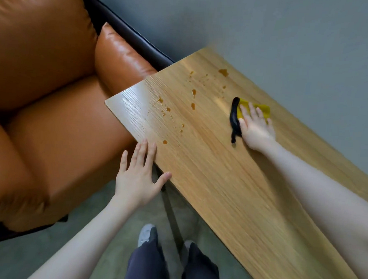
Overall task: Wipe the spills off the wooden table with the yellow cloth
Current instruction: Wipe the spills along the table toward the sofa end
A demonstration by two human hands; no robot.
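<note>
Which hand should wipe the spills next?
Right. The right hand already presses flat on the cloth, on the table beside the spills. The left hand only rests at the table edge.

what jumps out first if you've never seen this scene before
The yellow cloth with its dark edge stands out, pressed flat under the right hand on the wooden table. Amber spills dot the tabletop to the cloth's left, toward the table's end. The left hand rests open at the table's near edge, and an orange leather sofa fills the left side.
</note>
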